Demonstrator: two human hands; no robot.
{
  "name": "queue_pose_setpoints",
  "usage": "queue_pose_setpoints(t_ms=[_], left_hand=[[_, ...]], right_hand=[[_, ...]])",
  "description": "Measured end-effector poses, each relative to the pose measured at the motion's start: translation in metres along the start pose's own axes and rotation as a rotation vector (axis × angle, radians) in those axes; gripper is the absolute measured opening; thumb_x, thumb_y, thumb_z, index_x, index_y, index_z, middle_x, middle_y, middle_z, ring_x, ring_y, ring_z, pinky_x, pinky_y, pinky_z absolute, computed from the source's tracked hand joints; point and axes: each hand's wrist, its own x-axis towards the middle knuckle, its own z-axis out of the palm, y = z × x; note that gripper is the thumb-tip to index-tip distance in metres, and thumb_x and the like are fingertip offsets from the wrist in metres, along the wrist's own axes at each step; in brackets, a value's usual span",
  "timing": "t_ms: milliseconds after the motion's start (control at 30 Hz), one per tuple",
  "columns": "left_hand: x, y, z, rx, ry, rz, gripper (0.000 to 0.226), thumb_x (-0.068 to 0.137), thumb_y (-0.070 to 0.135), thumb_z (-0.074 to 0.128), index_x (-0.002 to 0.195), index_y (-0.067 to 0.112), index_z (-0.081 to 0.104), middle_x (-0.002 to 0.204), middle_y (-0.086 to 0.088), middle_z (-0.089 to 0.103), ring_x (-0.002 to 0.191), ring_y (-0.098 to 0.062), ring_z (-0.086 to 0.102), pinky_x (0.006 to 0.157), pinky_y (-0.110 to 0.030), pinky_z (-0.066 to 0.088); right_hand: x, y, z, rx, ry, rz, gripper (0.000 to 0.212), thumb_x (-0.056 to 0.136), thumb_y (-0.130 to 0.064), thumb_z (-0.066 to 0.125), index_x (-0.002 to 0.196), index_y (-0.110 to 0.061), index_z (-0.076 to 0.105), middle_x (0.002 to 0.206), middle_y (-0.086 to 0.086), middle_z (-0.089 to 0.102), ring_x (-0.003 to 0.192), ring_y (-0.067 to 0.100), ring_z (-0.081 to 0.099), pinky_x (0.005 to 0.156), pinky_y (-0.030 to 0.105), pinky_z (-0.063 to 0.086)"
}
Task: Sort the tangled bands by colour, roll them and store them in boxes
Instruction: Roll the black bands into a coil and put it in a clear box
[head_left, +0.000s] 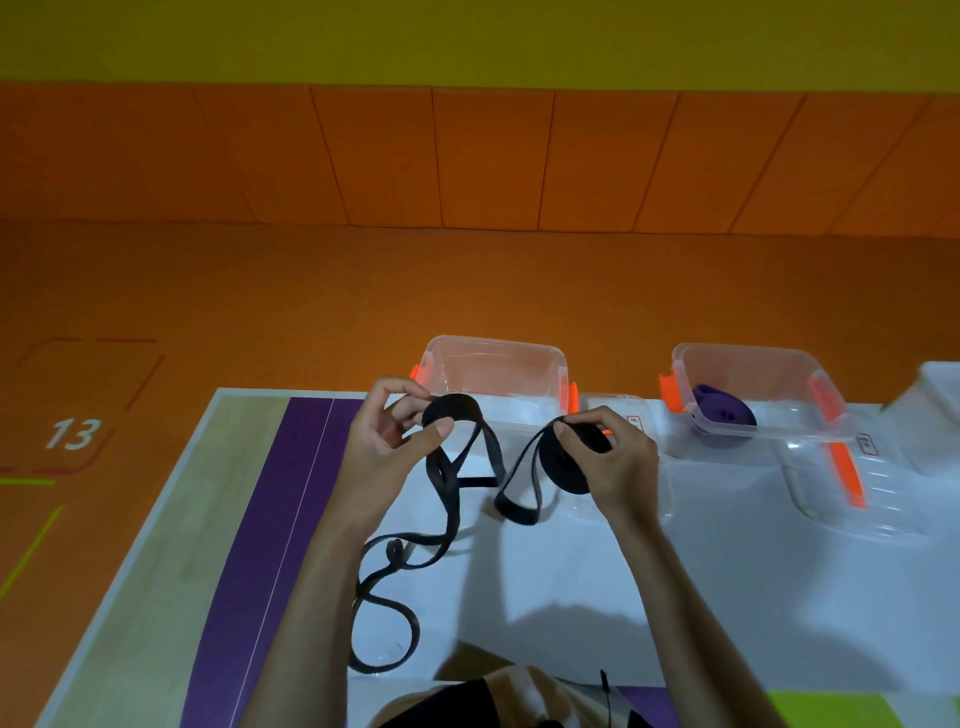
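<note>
A long black band (448, 512) trails in loops across the white table top. My right hand (608, 457) grips the rolled part of the band, a black coil (569, 462), held just above the table. My left hand (387, 441) pinches a loop of the same band between thumb and fingers. Behind my hands stands a clear box (496, 371) with orange clips and nothing visible inside. A second clear box (753, 389) to the right holds a rolled purple band (722, 410).
Two clear lids lie on the table, one (631, 415) behind my right hand and one with an orange clip (841, 483) at the right. A white container (935, 410) sits at the far right edge. The table's left part is purple (270, 519) and wood-coloured.
</note>
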Motion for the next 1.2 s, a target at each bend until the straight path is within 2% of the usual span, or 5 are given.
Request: queue_pose_setpoints(t_ms=[167, 433, 633, 833, 1200], left_hand=[[0.003, -0.011, -0.008, 0.118, 0.021, -0.036, 0.038, 0.082, 0.033, 0.083, 0.113, 0.033, 0.063, 0.089, 0.004, 0.075, 0.091, -0.014, 0.066, 0.086, -0.034, 0.052], [-0.001, -0.071, 0.009, 0.516, -0.188, -0.251, 0.038, 0.091, 0.021, 0.082, 0.117, 0.035, 0.057, 0.100, 0.005, 0.075, 0.084, -0.013, 0.071, 0.065, -0.019, 0.057], [-0.010, -0.108, 0.017, 0.799, -0.377, -0.325, 0.053, 0.097, 0.018, 0.071, 0.141, 0.035, 0.049, 0.122, -0.002, 0.071, 0.106, -0.023, 0.069, 0.096, -0.043, 0.059], [-0.011, -0.114, 0.018, 0.749, -0.426, -0.360, 0.074, 0.101, 0.000, 0.060, 0.163, 0.029, 0.033, 0.167, -0.002, 0.038, 0.156, -0.023, 0.033, 0.126, -0.036, 0.031], [0.001, -0.023, 0.047, 0.088, -0.221, 0.051, 0.037, 0.097, 0.039, 0.076, 0.133, 0.035, 0.071, 0.133, 0.009, 0.073, 0.129, -0.013, 0.066, 0.108, -0.024, 0.051]], right_hand=[[0.004, -0.009, -0.007, 0.027, 0.042, -0.013, 0.010, 0.088, -0.032, 0.083, 0.091, -0.038, 0.076, 0.093, -0.025, 0.075, 0.094, 0.004, 0.071, 0.081, 0.038, 0.062], [0.016, -0.034, -0.022, 0.054, 0.069, -0.131, 0.012, 0.091, -0.025, 0.084, 0.101, -0.022, 0.080, 0.096, -0.019, 0.078, 0.093, 0.005, 0.074, 0.079, 0.027, 0.063], [0.014, -0.046, -0.028, 0.046, 0.019, -0.195, 0.015, 0.090, -0.028, 0.085, 0.104, -0.024, 0.079, 0.101, -0.020, 0.077, 0.097, 0.004, 0.073, 0.079, 0.017, 0.058], [0.012, -0.056, -0.034, 0.084, -0.013, -0.198, 0.018, 0.089, -0.027, 0.085, 0.103, -0.035, 0.076, 0.100, -0.023, 0.076, 0.099, 0.006, 0.074, 0.077, 0.028, 0.063], [0.007, -0.066, -0.027, 0.266, -0.317, -0.212, 0.015, 0.086, -0.035, 0.082, 0.101, -0.037, 0.080, 0.101, -0.015, 0.079, 0.097, 0.009, 0.076, 0.075, 0.013, 0.056]])
